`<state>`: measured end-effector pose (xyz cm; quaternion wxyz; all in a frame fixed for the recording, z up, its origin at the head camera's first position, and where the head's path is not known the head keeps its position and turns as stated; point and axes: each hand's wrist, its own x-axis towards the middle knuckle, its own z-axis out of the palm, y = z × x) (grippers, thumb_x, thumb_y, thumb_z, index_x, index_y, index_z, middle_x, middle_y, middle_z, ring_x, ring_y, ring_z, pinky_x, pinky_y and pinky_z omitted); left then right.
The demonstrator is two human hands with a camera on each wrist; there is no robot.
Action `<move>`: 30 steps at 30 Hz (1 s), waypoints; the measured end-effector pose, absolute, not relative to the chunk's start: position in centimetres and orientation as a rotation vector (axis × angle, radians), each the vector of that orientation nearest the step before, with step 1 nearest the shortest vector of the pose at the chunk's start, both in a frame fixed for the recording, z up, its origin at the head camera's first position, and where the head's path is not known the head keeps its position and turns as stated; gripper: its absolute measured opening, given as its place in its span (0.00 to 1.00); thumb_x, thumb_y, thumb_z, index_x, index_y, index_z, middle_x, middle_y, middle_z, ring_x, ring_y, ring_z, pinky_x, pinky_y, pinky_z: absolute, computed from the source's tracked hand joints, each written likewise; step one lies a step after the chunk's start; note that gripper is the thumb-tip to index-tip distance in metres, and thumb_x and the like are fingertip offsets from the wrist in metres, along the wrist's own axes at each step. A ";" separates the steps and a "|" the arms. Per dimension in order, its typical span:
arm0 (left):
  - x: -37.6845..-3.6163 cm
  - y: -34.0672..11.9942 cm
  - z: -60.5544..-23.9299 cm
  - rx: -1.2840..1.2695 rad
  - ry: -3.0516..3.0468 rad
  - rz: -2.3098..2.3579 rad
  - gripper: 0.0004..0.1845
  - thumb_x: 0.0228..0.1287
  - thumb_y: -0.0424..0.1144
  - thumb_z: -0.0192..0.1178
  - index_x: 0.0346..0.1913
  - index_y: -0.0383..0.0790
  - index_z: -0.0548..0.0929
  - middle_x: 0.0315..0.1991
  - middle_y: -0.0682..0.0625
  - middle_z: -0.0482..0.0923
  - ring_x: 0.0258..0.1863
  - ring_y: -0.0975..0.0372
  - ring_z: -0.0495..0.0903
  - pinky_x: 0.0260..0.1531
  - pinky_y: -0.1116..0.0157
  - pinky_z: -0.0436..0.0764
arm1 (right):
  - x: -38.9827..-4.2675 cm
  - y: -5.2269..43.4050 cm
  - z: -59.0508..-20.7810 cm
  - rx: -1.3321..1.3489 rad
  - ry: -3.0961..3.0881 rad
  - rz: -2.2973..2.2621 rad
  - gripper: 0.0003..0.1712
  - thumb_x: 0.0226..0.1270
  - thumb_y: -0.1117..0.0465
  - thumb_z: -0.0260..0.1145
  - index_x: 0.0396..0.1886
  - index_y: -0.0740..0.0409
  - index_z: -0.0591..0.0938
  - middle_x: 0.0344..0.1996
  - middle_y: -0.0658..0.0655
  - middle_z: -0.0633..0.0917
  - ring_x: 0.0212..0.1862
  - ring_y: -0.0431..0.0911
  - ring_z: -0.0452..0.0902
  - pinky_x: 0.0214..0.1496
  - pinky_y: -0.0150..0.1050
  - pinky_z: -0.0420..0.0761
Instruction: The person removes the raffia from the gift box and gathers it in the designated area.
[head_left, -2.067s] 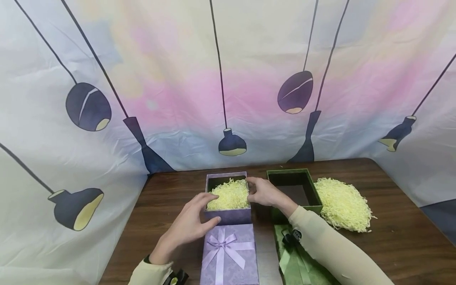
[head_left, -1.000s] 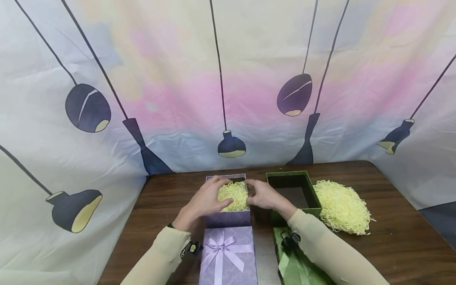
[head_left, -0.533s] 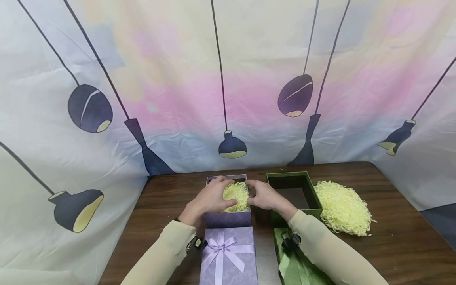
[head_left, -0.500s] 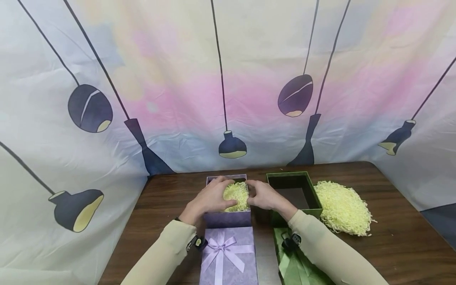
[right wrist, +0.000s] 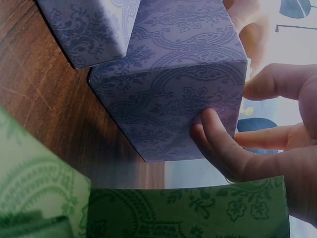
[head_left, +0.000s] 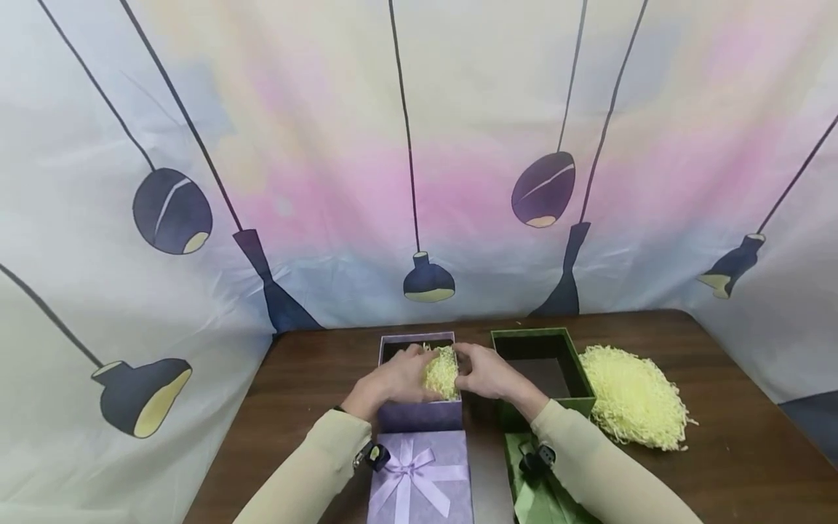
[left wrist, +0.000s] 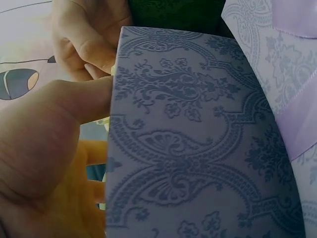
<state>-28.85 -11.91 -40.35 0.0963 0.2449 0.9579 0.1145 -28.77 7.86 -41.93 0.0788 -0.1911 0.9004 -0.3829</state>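
Observation:
A purple patterned gift box (head_left: 419,417) holds pale yellow shredded paper (head_left: 444,372), bunched toward its right side. My left hand (head_left: 401,377) reaches into this box over the near left edge, its bent fingers and thumb gripping the shredded paper; its fingertips are partly hidden. At the right wall, my right hand (head_left: 489,372) holds the box rim. In the right wrist view, two fingers (right wrist: 218,136) press the outside of the purple wall while the thumb and another finger reach the rim. The purple lid (head_left: 422,477) with a ribbon bow lies in front.
A green gift box (head_left: 543,364) stands open to the right, its dark inside showing. Beside it lies a loose heap of yellow shredded paper (head_left: 631,400). The green ribboned lid (head_left: 546,498) is under my right forearm. A printed cloth (head_left: 327,182) hangs behind the wooden table (head_left: 281,407).
My left hand has come into the purple box and slid right, crowding the shredded paper toward the right wall. My right hand has stayed at that wall. The head view has tilted slightly upward.

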 end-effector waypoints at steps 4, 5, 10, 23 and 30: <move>-28.5 -11.7 -41.3 0.679 2.765 0.303 0.45 0.53 0.60 0.68 0.72 0.45 0.66 0.67 0.40 0.65 0.64 0.42 0.69 0.58 0.47 0.75 | -28.1 7.9 -42.9 -0.585 2.683 -1.154 0.40 0.50 0.69 0.65 0.68 0.70 0.68 0.49 0.65 0.82 0.33 0.41 0.79 0.29 0.36 0.75; -28.6 -11.6 -41.4 0.672 2.746 0.293 0.45 0.54 0.60 0.68 0.72 0.46 0.65 0.68 0.40 0.64 0.65 0.41 0.68 0.59 0.47 0.74 | -28.0 7.9 -43.0 -0.585 2.680 -1.153 0.40 0.50 0.69 0.65 0.68 0.70 0.68 0.50 0.65 0.82 0.34 0.41 0.79 0.29 0.36 0.75; -29.5 -11.2 -41.0 0.655 2.662 0.214 0.44 0.58 0.58 0.65 0.75 0.47 0.61 0.73 0.38 0.59 0.69 0.38 0.62 0.64 0.44 0.68 | -28.4 8.0 -42.7 -0.590 2.687 -1.140 0.40 0.51 0.68 0.65 0.68 0.69 0.68 0.49 0.63 0.83 0.36 0.42 0.80 0.31 0.36 0.76; -30.9 -10.4 -41.7 0.721 2.625 0.110 0.34 0.56 0.44 0.65 0.68 0.43 0.71 0.69 0.43 0.68 0.73 0.50 0.59 0.64 0.54 0.71 | -28.4 8.0 -42.1 -0.578 2.714 -1.129 0.40 0.50 0.69 0.65 0.68 0.68 0.69 0.51 0.63 0.83 0.38 0.42 0.82 0.32 0.36 0.77; -31.0 -10.1 -42.0 0.657 2.618 0.012 0.03 0.54 0.38 0.63 0.28 0.42 0.82 0.71 0.38 0.63 0.67 0.52 0.67 0.45 0.64 0.75 | -28.4 7.9 -42.0 -0.599 2.696 -1.129 0.40 0.52 0.68 0.64 0.69 0.68 0.68 0.52 0.63 0.82 0.41 0.44 0.82 0.34 0.36 0.77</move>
